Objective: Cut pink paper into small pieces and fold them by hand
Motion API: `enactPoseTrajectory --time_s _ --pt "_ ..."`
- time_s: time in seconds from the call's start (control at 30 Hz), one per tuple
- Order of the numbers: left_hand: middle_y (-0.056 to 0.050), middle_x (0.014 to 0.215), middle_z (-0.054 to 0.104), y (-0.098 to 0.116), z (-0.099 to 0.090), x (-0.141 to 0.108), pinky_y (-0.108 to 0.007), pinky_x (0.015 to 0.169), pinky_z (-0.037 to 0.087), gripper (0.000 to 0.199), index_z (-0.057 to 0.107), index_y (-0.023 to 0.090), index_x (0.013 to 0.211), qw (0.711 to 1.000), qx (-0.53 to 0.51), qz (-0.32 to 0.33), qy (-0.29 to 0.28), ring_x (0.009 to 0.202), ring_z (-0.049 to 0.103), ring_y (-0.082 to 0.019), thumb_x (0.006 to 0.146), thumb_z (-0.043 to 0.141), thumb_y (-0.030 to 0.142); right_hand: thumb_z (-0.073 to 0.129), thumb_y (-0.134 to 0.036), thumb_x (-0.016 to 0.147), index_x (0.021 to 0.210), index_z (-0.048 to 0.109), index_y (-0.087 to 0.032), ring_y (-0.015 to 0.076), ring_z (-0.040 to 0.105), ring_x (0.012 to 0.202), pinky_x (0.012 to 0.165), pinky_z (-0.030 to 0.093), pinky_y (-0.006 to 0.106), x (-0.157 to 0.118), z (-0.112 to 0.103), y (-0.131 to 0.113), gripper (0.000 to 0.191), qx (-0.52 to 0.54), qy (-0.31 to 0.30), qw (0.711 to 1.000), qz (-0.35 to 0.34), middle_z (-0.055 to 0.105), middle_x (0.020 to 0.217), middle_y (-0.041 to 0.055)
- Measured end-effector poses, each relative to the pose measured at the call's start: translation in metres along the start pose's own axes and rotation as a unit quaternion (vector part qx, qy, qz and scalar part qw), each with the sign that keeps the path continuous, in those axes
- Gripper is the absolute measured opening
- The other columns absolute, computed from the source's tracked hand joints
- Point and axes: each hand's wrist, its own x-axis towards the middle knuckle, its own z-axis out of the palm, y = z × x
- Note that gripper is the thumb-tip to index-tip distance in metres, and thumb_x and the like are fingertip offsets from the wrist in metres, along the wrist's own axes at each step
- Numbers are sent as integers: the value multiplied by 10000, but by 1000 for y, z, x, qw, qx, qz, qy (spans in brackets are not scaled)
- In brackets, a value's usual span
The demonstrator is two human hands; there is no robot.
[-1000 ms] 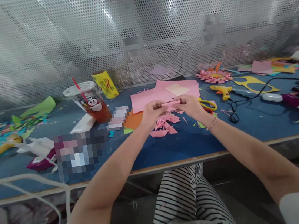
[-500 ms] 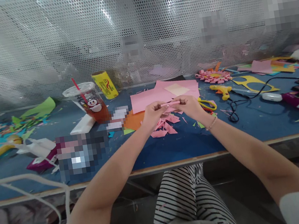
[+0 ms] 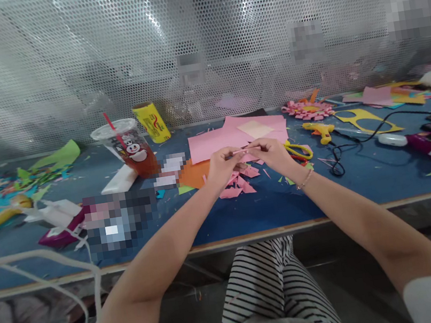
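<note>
My left hand and my right hand meet fingertip to fingertip above the table. Both are closed in a pinch on a small pink paper piece, which the fingers now almost wholly hide. Just below them lies a heap of pink paper scraps. Behind the fingers is a stack of pink paper sheets, with a pale yellow sheet on top. Yellow-handled scissors rest close to my right hand, partly covered by it. An orange paper sheet lies beside my left hand.
On the left stand a drink cup with a red straw and a yellow roll. A yellow glue gun with a black cord, a fringed pink paper flower and a cut yellow sheet lie right. Perforated metal closes off the back.
The fingertips have drawn closer together. The pink strip that showed between them is now nearly covered. My arms and the things on the table have stayed in place.
</note>
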Motion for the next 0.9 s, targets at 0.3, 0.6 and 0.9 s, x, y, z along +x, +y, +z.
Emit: enactPoseTrajectory --time_s 0.3,0.6,0.9 --pt "17 581 564 -1 -1 2 -226 488 522 342 587 123 805 1000 -15 -25 -12 496 609 -116 608 696 380 572 -340 727 778 668 -150 109 506 576 531 419 232 -1 1 -1 220 -37 16 999 3 600 637 13" --pt "22 612 559 2 0 0 -245 495 535 294 549 137 782 1000 5 -18 -22 509 628 -137 647 657 375 568 -343 729 752 669 -169 125 527 600 561 427 252 -1 2 2 202 -23 14 1000 -4 619 663 19" --pt "23 556 545 1 -11 8 -255 505 541 295 558 131 771 997 -49 -48 -41 549 649 -176 618 697 341 547 -292 734 837 703 -175 113 517 600 596 447 259 4 -6 -2 221 -1 -10 1000 22 629 676 11"
